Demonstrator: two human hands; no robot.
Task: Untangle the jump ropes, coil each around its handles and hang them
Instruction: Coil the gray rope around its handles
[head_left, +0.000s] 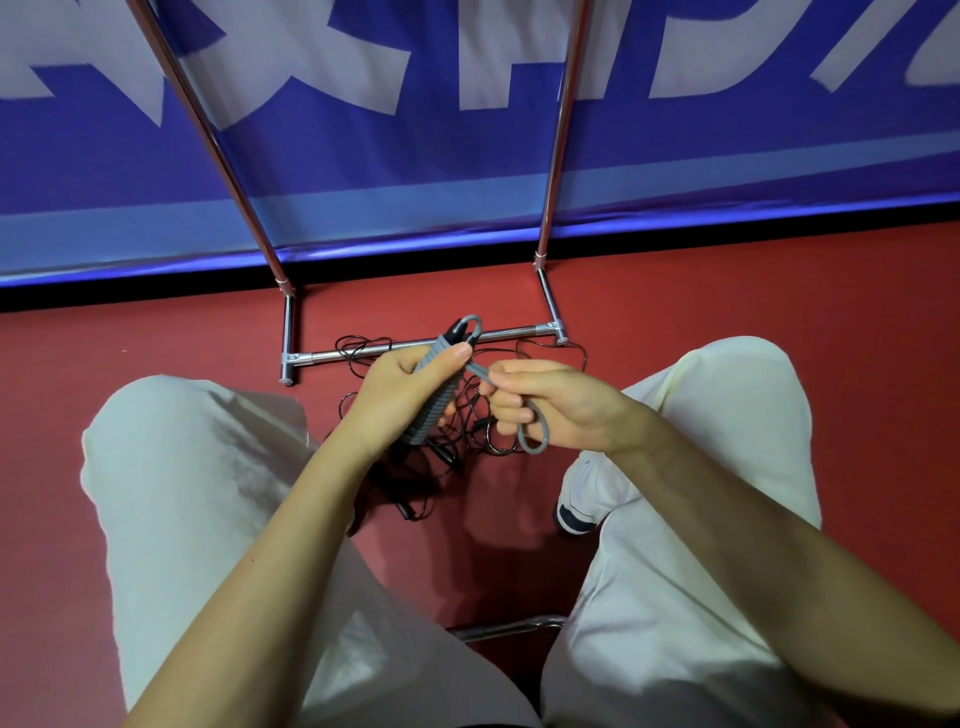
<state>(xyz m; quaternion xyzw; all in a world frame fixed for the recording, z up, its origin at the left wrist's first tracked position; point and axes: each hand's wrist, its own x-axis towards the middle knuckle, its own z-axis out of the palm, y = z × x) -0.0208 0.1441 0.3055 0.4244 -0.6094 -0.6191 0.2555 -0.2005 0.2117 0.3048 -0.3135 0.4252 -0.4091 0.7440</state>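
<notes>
Setting: red floor (156, 332); blue banner (363, 171) with large pale lettering along the far edge; chrome rack (415, 347) standing on the floor ahead, two uprights rising out of view.
Viewpoint: seated, knees in pale trousers (197, 467) at either side; one shoe (574, 512) visible by the right leg.
Grey jump rope (532, 431): thick, matte grey cord; wound in close turns around the handles, forming a ribbed bundle (434, 400); black handle tip (457, 327) protruding at the top with a small grey loop beside it; free end running from the bundle to the right hand and hanging below it in a loop.
Location of grey rope: held above the floor, between the knees, in front of the rack's lower bar.
Left hand (400, 395): wrapped around the wound bundle, thumb pressed along its top.
Right hand (540, 405): fingers curled, pinching the free grey cord just beside the bundle.
Black ropes (467, 426): thin black cord in a tangled heap on the floor beneath the hands, strands reaching under the rack bar.
Obscured: number of black ropes not determinable; their handles mostly hidden by hands and tangle; rack top cut off.
Count: hands, two; grey ropes, one; rack uprights, two.
</notes>
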